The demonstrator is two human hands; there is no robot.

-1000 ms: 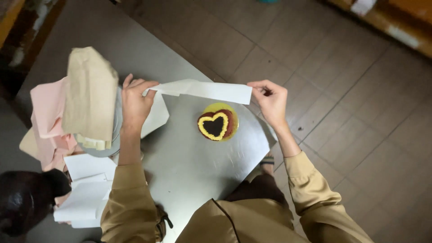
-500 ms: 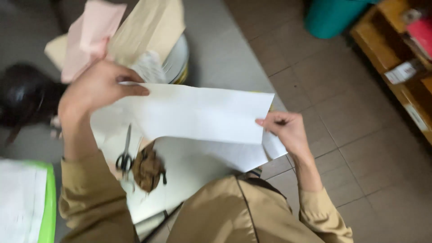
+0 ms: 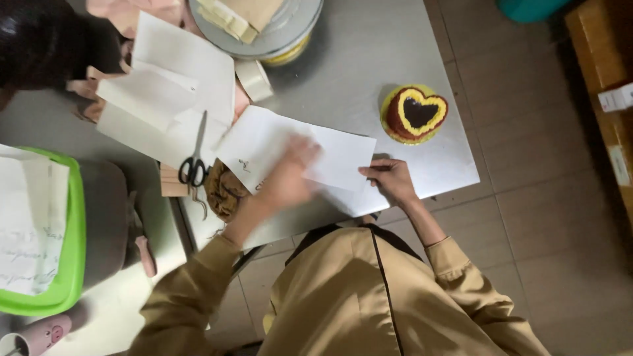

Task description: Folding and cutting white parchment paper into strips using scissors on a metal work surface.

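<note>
A grey metal table fills most of the view, set on a floor of brown tiles, with a wooden shelf at the right edge. On the near side of the table lies a white sheet of paper, flat on the steel and just in front of the person's body. The left hand rests on top of the sheet, palm down; it is blurred, so how far its fingers are spread cannot be told. The right hand presses on the sheet's near right edge with fingers bent, touching the paper rather than closing round it.

Further left more white papers overlap in a loose heap, and a round metal tin stands at the far edge with folded tan paper on it. A green-rimmed tray holding written sheets sits at the far left. A heart-shaped cake, dark with a yellow border, stands on the table to the right of the sheet, apart from it. Black-handled scissors lie on the heap, beside a brown crumpled bundle.
</note>
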